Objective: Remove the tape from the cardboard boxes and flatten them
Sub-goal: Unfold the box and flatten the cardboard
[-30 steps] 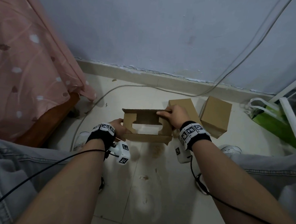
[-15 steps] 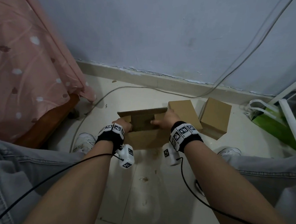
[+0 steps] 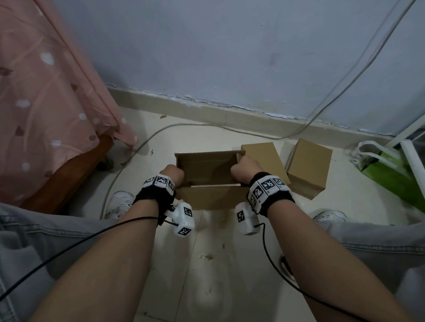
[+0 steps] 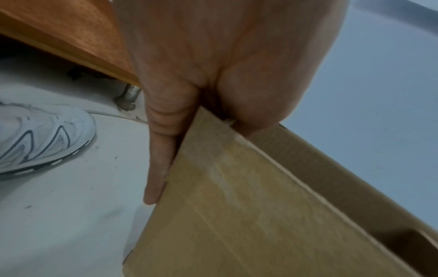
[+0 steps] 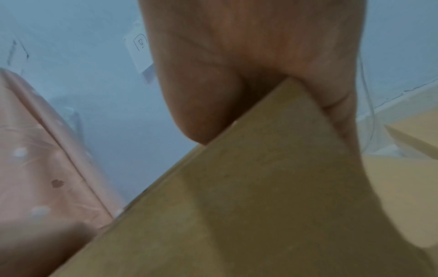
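Note:
An opened brown cardboard box [image 3: 206, 168] is held low over the floor between both hands, its open side facing me. My left hand [image 3: 173, 174] grips its left corner, thumb inside and fingers [image 4: 156, 168] along the outer wall [image 4: 249, 215]. My right hand [image 3: 243, 170] grips the right corner, thumb inside, fingers hidden behind the panel [image 5: 249, 206]. A faint strip of clear tape [image 4: 220, 168] shows on the near wall in the left wrist view. Two closed brown boxes stand behind: one [image 3: 264, 155] just past my right hand, another [image 3: 308, 169] further right.
A bed with a pink spotted cover [image 3: 36, 100] and wooden frame [image 3: 63, 176] stands at the left. Grey cables [image 3: 183, 126] run along the floor and wall. A green bag [image 3: 392, 172] and white rack [image 3: 420, 168] sit at the right. My white shoes [image 3: 119, 202] flank the tiled floor.
The box has tipped and come down towards me, its open side now facing up. Both hands shifted from the flaps to its two near corners.

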Demonstrator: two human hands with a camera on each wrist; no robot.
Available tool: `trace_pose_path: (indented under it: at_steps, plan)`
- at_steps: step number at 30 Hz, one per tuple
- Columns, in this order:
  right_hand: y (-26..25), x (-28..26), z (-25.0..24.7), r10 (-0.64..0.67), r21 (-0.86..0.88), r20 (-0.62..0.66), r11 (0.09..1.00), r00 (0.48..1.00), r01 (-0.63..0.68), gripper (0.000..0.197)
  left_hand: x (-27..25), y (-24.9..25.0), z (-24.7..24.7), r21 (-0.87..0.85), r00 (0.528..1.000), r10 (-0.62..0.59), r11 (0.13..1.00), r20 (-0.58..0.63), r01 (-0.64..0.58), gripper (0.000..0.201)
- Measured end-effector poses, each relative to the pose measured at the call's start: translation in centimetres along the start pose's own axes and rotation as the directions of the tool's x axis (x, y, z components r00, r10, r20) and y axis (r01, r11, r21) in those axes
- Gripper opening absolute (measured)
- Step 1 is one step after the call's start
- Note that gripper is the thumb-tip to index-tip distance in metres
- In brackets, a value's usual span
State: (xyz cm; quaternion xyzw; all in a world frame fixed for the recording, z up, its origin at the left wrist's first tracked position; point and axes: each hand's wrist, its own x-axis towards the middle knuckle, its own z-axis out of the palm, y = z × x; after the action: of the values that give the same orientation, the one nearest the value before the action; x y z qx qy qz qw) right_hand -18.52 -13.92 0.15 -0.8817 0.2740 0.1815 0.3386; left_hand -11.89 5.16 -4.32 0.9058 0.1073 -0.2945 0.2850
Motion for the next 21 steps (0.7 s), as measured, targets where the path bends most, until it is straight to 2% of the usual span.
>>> trace_pose_path:
  at_steps: [2, 5, 8, 10, 12, 13, 18, 19, 21]
  plan:
    - [0.6, 0.2, -0.3, 0.01, 0.061, 0.018, 0.998, 1.0, -0.011, 0.019, 0.1, -0.5, -0.7, -0.099, 0.999, 0.037, 0.994, -0.027, -0.039, 0.034]
    - [1.4, 0.5, -0.7, 0.034, 0.111, 0.016, 0.993, 0.999, -0.035, 0.026, 0.7, -1.2, -1.6, -0.14, 0.999, 0.035, 0.989, -0.024, -0.038, 0.038]
    - [1.3, 0.5, -1.4, 0.03, 0.14, -0.003, 0.99, 1.0, -0.03, 0.026, 0.0, -1.4, -1.7, -0.247, 0.999, 0.021, 0.969, 0.039, -0.011, 0.043]
    - [1.1, 0.5, -2.2, 0.023, 0.132, -0.026, 0.991, 0.999, -0.019, 0.021, -1.3, -1.7, -1.7, -0.341, 0.983, 0.041, 0.94, 0.18, 0.024, 0.061]
    - [0.8, 0.6, -3.2, 0.011, 0.109, -0.044, 0.994, 0.999, -0.006, 0.019, -2.3, -2.1, -1.9, -0.318, 0.925, 0.169, 0.946, 0.339, -0.056, 0.092]
    - [0.7, 0.6, -3.8, 0.009, 0.083, -0.041, 0.997, 0.999, -0.006, 0.022, -2.3, -2.4, -2.1, -0.306, 0.894, 0.235, 0.945, 0.382, -0.118, 0.106]
    - [1.3, 1.0, -6.1, 0.026, 0.032, 0.05, 0.999, 0.998, -0.028, 0.026, -0.7, -3.9, -2.3, -0.354, 0.841, 0.379, 0.903, 0.387, -0.244, 0.142]
    - [1.6, 1.5, -6.3, 0.041, 0.071, 0.062, 0.996, 0.997, -0.045, 0.027, -0.9, -3.8, -2.2, -0.369, 0.831, 0.398, 0.894, 0.388, -0.256, 0.143]
    - [1.9, 1.8, -6.7, 0.038, 0.263, 0.118, 0.962, 0.992, -0.068, 0.033, -1.2, -3.6, -1.8, -0.428, 0.843, 0.406, 0.871, 0.353, -0.241, 0.134]
